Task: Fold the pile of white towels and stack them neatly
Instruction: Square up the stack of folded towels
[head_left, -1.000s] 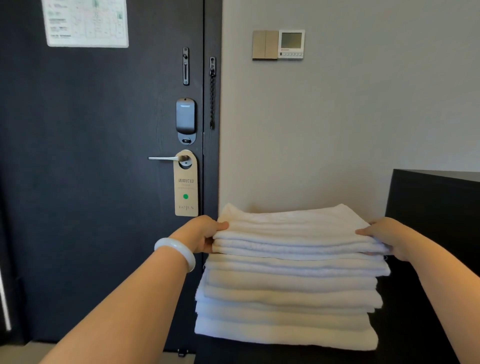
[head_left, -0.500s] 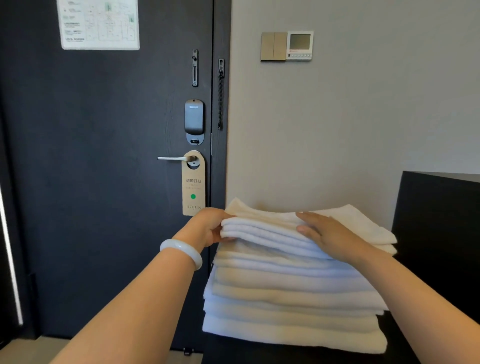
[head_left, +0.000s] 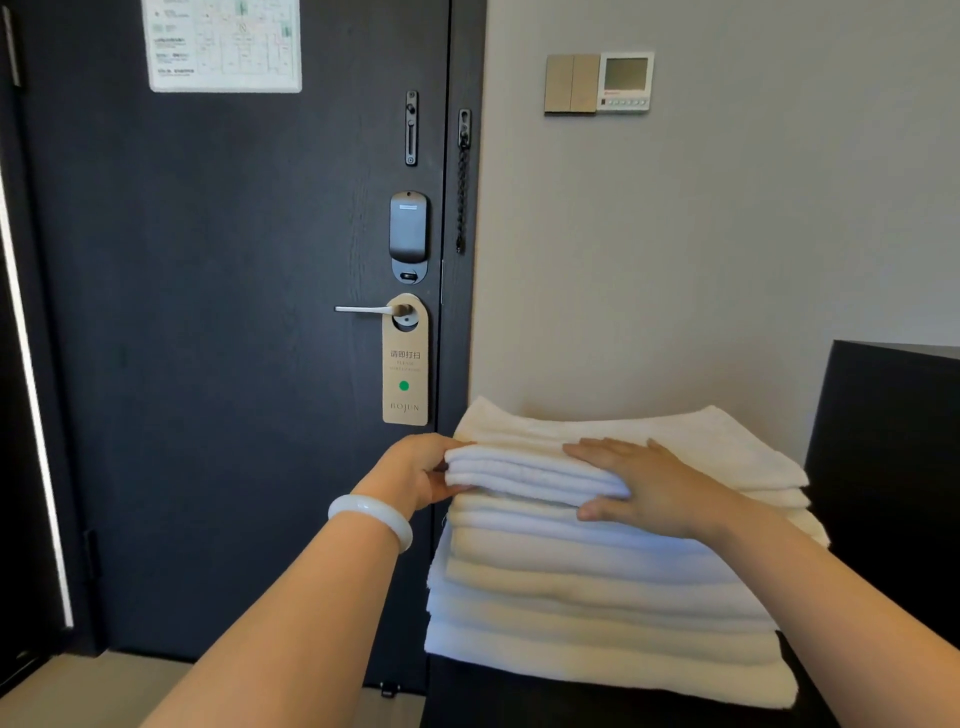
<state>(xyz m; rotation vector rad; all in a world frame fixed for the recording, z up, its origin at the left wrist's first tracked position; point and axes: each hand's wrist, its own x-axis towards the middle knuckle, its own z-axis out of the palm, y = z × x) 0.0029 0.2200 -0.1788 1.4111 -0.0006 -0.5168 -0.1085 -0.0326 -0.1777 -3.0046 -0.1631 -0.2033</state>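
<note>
A tall stack of folded white towels (head_left: 597, 587) stands on a dark surface (head_left: 571, 712) against the wall. My left hand (head_left: 421, 473), with a white bangle on its wrist, grips the left end of the top few towels (head_left: 519, 470), fingers above and thumb beneath. My right hand (head_left: 639, 483) lies flat on the top towel near its front left part, fingers straight and thumb against the front edge. The top towels sit slightly askew over the layers below.
A dark door (head_left: 234, 338) with a lever handle (head_left: 363, 309) and a hanging tag (head_left: 405, 364) is just left of the stack. A black cabinet (head_left: 893, 467) rises at the right. A pale wall (head_left: 701, 260) with a thermostat (head_left: 625, 80) is behind.
My right hand left the stack's right edge and now lies flat on the top towel near the left. My left hand stays at the left end. The view shifted slightly left.
</note>
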